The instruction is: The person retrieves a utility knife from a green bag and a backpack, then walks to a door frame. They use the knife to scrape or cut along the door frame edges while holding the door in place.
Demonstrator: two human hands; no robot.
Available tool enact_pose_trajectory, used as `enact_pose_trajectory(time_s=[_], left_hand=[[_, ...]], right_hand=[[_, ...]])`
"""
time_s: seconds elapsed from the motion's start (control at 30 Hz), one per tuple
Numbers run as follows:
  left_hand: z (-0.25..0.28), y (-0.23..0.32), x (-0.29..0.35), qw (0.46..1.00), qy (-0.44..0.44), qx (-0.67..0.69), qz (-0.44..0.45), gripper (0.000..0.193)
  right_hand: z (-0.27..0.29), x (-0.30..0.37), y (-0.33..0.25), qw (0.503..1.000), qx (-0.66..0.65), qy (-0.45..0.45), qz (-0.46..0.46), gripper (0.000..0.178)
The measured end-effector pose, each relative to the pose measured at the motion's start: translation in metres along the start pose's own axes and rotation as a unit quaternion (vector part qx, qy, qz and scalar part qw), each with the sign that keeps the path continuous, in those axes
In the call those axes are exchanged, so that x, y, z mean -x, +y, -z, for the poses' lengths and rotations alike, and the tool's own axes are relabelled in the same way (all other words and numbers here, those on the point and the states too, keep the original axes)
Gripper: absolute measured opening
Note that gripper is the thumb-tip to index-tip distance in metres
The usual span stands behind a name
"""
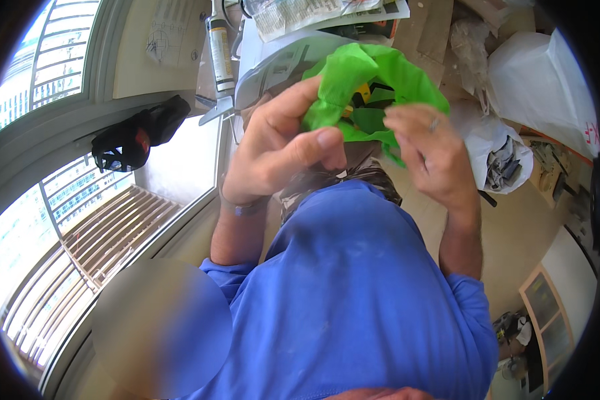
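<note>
A bright green cloth bag hangs in front of me with its mouth spread wide. My left hand grips the near left side of its rim between thumb and fingers. At the right side of the mouth, my right hand, with a ring on one finger, has its fingers curled against the rim; they are slightly blurred. Down inside the bag lies a yellow and black thing, partly covered by the cloth, its kind unclear.
Beyond the bag are newspapers and a sealant tube. A black cap hangs by the barred window on the left. White plastic bags stand at right, one holding grey scraps.
</note>
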State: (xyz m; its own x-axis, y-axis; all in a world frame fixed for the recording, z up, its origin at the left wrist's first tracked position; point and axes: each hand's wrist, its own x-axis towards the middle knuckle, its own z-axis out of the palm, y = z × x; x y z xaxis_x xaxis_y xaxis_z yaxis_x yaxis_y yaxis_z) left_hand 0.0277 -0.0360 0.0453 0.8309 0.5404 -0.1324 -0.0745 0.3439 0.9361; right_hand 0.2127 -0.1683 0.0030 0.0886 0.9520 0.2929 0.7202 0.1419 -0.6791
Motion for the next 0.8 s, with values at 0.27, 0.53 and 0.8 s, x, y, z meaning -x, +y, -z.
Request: enact_pose_trajectory(time_s=[0.27,0.53,0.8], left_hand=[[0.008,-0.006,0.004,0.998,0.025,0.056,-0.006,0.06],[0.009,-0.017,0.007,0.994,0.022,0.077,-0.072,0.06],[-0.005,-0.022,0.003,0.991,-0.036,0.097,-0.085,0.061]], right_hand=[[-0.073,-0.06,0.058,0.968,0.232,-0.094,0.028,0.015],[-0.008,-0.013,0.02,0.94,0.215,-0.264,0.021,0.009],[-0.013,0.015,0.019,0.939,0.215,-0.267,0.005,0.005]])
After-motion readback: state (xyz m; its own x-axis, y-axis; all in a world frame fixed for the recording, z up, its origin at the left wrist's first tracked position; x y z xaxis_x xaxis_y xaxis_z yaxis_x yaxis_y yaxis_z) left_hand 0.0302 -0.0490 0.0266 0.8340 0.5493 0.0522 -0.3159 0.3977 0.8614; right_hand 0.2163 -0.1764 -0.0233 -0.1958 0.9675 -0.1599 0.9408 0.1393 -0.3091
